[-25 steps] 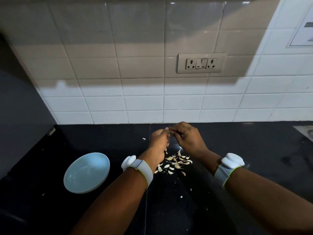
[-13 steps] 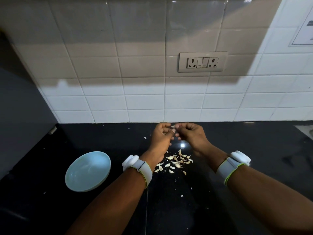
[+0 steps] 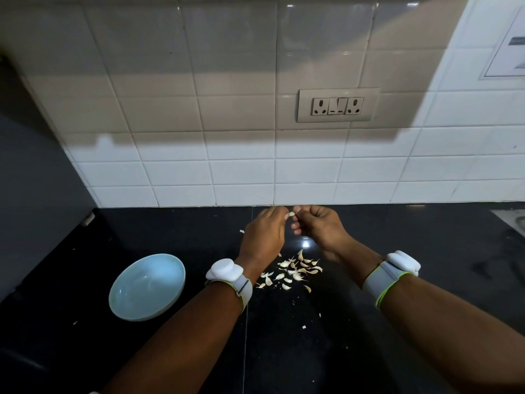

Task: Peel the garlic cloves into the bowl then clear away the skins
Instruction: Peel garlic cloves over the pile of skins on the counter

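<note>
**Hands lifted toward the wall, one clove between them**

Since a second ago we have raised both hands away from the pile and back toward the tiled wall, and the clove has come clear of our curled fingers so that it shows between the two hands. The garlic clove (image 3: 291, 214) sits above the counter, held between the fingertips of our left hand (image 3: 264, 234) and our right hand (image 3: 319, 226). The left hand's fingers are curled in and pinch one end of the clove; the right hand's thumb and forefinger close on the other end, with the remaining fingers curled under.

Below and between the wrists lies the pile of cloves and skins (image 3: 292, 270), scattered loosely on the black counter (image 3: 426, 280), with a few small flakes farther out. We cannot tell peeled cloves from loose skins in it. The pale blue bowl (image 3: 147, 285) stands on the counter well to the left of the pile, beside our left forearm, and we see nothing in it.

Each wrist carries a grey band with a white device: left band (image 3: 227, 273), right band (image 3: 393, 270). On the white tiled wall (image 3: 199, 172) behind the hands is a socket plate (image 3: 338, 105).
</note>
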A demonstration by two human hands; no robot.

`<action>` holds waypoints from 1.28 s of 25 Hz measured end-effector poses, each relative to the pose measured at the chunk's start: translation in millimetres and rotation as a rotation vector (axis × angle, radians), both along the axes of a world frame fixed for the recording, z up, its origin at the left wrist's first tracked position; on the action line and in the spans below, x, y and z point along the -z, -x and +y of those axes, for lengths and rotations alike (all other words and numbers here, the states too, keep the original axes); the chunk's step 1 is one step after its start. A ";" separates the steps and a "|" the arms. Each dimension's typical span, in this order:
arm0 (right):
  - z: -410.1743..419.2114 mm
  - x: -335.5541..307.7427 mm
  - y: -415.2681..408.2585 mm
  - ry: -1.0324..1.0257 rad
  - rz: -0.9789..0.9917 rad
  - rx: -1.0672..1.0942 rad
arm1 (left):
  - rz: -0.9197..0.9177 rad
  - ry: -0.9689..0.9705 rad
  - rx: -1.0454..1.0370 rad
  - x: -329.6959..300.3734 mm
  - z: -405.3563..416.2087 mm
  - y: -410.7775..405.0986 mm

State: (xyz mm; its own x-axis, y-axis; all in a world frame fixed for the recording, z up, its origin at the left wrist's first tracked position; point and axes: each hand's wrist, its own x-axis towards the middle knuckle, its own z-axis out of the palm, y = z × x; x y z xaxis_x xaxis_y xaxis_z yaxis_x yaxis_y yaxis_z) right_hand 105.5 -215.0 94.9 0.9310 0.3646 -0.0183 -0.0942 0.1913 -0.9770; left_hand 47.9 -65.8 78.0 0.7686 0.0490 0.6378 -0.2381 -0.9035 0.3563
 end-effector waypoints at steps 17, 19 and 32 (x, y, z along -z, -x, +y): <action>-0.4 -0.8 1.8 -0.107 0.097 -0.123 | 0.222 1.165 0.135 -3.0 -15.7 -4.7; -0.6 -1.7 1.4 -0.122 0.105 -0.090 | 0.207 1.245 0.189 -7.7 -16.5 -2.2; 0.1 -8.2 -3.1 -0.254 0.187 -0.202 | 0.230 1.605 0.293 -21.8 -17.7 2.4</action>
